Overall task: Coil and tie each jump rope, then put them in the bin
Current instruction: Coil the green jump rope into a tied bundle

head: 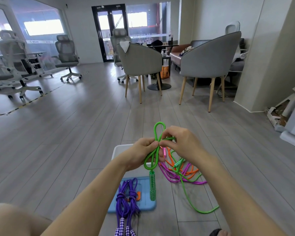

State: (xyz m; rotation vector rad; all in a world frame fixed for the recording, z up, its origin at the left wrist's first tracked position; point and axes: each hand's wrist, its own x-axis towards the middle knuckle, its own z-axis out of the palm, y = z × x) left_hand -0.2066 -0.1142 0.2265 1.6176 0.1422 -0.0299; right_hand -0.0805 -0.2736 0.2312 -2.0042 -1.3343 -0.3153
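Both hands hold a green jump rope (155, 155) in front of me. My left hand (141, 152) grips the doubled strands, and my right hand (179, 142) pinches the rope beside it. A green loop (157, 129) sticks up between them. One green handle (152, 186) hangs straight down; the rest of the rope trails on the floor to the right. Behind my left hand a white bin (117, 150) stands on the floor, mostly hidden. Two coiled, tied purple ropes (127, 200) lie across a light blue lid (148, 207). Loose magenta (172, 178) and orange (190, 172) ropes lie tangled to the right.
I sit on a grey wood floor; a bare knee (12, 218) shows at lower left. Grey armchairs (209, 62) and a round table stand ahead, office chairs (66, 55) at left. Cardboard and boards (279, 113) lean against the right wall.
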